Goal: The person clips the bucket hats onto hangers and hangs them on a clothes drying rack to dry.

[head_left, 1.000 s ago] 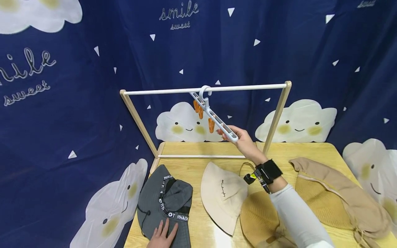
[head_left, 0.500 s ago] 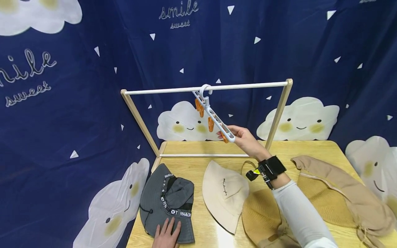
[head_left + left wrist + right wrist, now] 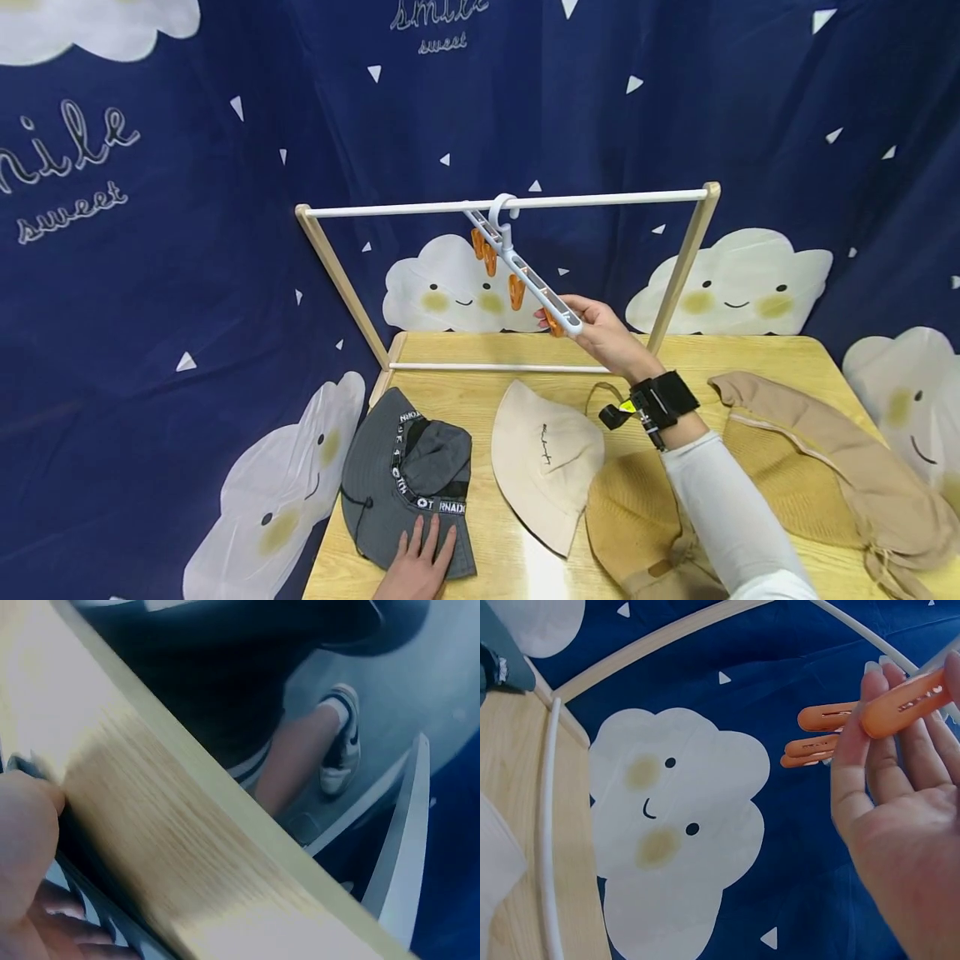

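Note:
A pale blue clip hanger (image 3: 534, 282) hangs by its hook from the white rail (image 3: 405, 208), slanting toward me. Orange clothespins (image 3: 516, 292) dangle along it. My right hand (image 3: 600, 333) holds the near end of the hanger. In the right wrist view, its fingers lie behind the nearest orange clothespin (image 3: 904, 705), and the thumb shows only at the frame's edge. My left hand (image 3: 422, 560) rests on the brim of a dark grey bucket hat (image 3: 386, 475), fingers spread and fairly straight. The left wrist view shows that hand (image 3: 26, 855) near the table's front edge.
The rail belongs to a wooden stand (image 3: 337, 283) on the table (image 3: 465, 346). A cream bucket hat (image 3: 543, 467) lies mid-table. Mustard-and-tan hats (image 3: 633, 508) lie right of it, partly beneath my right forearm. A dark blue cloud-print curtain (image 3: 225, 208) closes off the back.
The head view has shifted slightly, so the scene sits a little higher and farther right. The hanger's near end has swung slightly with my right hand. My left hand stays on the grey hat.

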Motion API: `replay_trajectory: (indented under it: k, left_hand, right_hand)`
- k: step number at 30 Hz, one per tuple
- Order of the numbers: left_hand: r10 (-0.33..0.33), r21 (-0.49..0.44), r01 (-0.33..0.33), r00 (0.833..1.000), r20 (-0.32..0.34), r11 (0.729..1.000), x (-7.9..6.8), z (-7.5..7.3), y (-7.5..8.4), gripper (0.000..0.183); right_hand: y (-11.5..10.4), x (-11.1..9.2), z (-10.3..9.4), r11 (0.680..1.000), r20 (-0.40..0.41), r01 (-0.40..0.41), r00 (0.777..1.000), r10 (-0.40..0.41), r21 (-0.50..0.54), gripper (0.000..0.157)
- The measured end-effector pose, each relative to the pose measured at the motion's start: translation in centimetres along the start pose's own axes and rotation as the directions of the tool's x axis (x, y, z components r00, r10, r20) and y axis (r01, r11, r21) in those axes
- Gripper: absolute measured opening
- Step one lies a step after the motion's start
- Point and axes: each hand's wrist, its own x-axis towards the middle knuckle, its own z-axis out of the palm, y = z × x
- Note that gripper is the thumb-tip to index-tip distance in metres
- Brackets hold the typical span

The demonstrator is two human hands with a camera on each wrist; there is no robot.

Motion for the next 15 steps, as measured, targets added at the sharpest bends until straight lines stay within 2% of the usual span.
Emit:
replay_trajectory:
  k: [2, 5, 7, 9, 12, 15]
  left_hand:
    - [0.011, 0.056, -0.01, 1.0, -0.014, 0.998, 0.3, 0.0, 0.2, 0.099]
    - [0.04, 0.173, -0.028, 0.997, -0.066, 0.985, 0.6, 0.2, 0.7, 0.098]
    - [0.044, 0.233, -0.017, 0.993, -0.113, 0.972, 0.8, 0.2, 0.9, 0.091]
    - [0.044, 0.265, -0.001, 0.986, -0.158, 0.964, 1.0, 0.1, 1.1, 0.075]
    - [0.031, 0.238, 0.013, 0.983, -0.182, 0.971, 1.3, -0.6, 1.1, 0.048]
    - [0.013, 0.157, 0.013, 0.986, -0.164, 0.988, 1.6, -2.1, 0.6, 0.033]
  right_hand:
    - [-0.2, 0.1, 0.0, 1.0, 0.0, -0.017, 1.0, 0.017, -0.014, 0.033]
    - [-0.4, 0.1, 0.1, 0.999, 0.001, -0.04, 0.999, 0.04, -0.011, 0.032]
    - [-0.5, 0.1, 0.2, 0.999, 0.004, -0.046, 0.999, 0.046, 0.002, 0.032]
    - [-0.6, 0.1, 0.2, 0.999, 0.007, -0.045, 0.999, 0.045, 0.008, 0.033]
    - [-0.5, 0.1, 0.2, 0.999, 0.006, -0.039, 0.999, 0.039, 0.017, 0.035]
    - [-0.5, 0.1, 0.2, 0.999, 0.0, -0.035, 0.999, 0.035, 0.005, 0.034]
